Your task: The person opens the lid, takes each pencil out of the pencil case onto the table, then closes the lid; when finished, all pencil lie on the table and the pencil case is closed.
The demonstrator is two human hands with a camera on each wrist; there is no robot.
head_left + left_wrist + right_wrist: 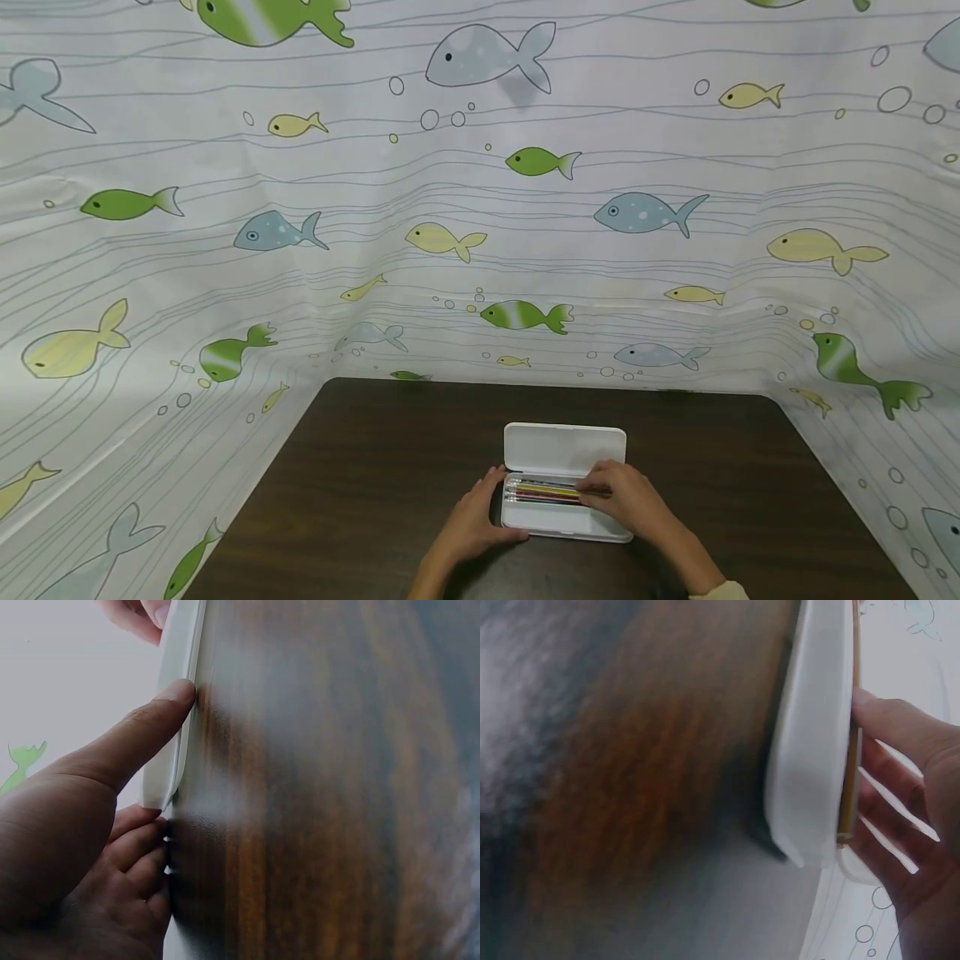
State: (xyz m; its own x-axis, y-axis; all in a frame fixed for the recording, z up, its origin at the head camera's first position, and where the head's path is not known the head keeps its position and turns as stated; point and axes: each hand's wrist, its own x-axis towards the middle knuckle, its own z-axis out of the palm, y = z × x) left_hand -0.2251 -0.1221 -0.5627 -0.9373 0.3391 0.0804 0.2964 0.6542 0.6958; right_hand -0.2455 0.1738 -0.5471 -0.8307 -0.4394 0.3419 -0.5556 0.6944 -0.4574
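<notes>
A white pencil case (555, 521) lies on the table with its lid (565, 450) folded back. Several pencils (543, 492) of different colours lie side by side inside it. My left hand (476, 521) holds the case's left end, thumb along the front side (176, 742) and fingers round the end. Over the right half of the case, my right hand (622, 496) pinches a pencil (848, 787) between thumb and fingers. In the right wrist view that pencil shows just above the case's rim, and the fingers reach behind it.
The dark wooden table (390, 467) extends on both sides of the case. A white sheet (360, 183) printed with fish and wavy lines rises behind the table and along its left and right sides.
</notes>
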